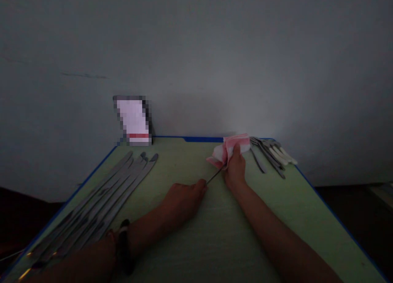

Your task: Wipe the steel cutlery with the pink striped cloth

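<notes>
My left hand (184, 199) rests on the green table (215, 234), its fingertips pinched on the near end of a thin metal utensil (215, 176). The far end of that utensil disappears into a pink and white cloth (229, 149), which my right hand (236, 167) grips closed around it. Which kind of utensil it is cannot be made out in the dim light.
Several long grey utensils (101, 201) lie side by side on the table's left part. A pile of cutlery (272, 154) with pale handles lies at the far right. A small blurred card (133, 120) stands at the far edge against the wall.
</notes>
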`<action>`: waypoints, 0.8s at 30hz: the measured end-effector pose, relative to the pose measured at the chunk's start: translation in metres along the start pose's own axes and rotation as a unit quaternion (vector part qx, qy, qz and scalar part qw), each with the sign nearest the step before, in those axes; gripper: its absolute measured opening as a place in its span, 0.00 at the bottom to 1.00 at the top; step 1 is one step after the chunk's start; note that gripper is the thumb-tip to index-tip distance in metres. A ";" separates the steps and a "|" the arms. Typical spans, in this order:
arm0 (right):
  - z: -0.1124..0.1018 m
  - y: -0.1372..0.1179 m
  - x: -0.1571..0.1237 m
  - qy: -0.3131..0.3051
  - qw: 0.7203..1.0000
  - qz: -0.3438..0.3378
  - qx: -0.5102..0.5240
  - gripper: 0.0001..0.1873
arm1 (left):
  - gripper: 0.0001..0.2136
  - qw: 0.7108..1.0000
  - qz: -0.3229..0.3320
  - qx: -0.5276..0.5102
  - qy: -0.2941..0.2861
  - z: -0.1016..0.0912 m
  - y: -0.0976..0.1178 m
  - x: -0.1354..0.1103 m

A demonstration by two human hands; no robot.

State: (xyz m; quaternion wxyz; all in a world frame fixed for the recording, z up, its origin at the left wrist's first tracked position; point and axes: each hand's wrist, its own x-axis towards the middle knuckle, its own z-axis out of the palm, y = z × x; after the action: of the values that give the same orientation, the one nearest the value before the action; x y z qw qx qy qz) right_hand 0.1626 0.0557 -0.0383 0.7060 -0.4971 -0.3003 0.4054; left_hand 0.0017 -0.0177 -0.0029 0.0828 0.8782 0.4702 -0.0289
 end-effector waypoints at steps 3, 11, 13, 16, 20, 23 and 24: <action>0.006 -0.005 -0.012 0.017 0.998 0.002 -0.068 0.29 | 0.17 1.000 -0.011 -0.002 0.003 -0.003 0.002 0.000; 0.017 -0.009 -0.037 -0.051 0.988 -0.041 -0.137 0.25 | 0.17 0.996 -0.024 -0.085 0.033 -0.002 -0.004 0.001; 0.017 -0.005 -0.034 -0.055 0.991 -0.027 -0.119 0.25 | 0.17 0.990 -0.027 -0.132 0.043 -0.003 -0.006 0.001; 0.014 0.000 -0.020 -0.022 0.998 0.019 -0.061 0.24 | 0.16 0.978 -0.023 -0.205 0.043 -0.005 -0.010 0.001; 0.006 -0.002 0.005 0.059 0.995 0.061 0.053 0.19 | 0.18 0.954 0.028 -0.297 0.029 -0.008 -0.014 0.000; 0.000 -0.006 0.015 0.084 0.991 0.061 0.086 0.18 | 0.19 0.936 0.046 -0.348 0.019 -0.007 -0.014 -0.002; -0.002 -0.008 0.016 0.083 0.991 0.058 0.084 0.18 | 0.19 0.933 0.047 -0.355 0.016 -0.006 -0.014 -0.003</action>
State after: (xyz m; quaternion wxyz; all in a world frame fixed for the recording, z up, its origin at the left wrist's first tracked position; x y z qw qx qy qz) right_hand 0.1737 0.0673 -0.0310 0.7430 -0.4846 -0.1755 0.4270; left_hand -0.0114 -0.0111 0.0022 0.3829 0.8131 0.4090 0.1581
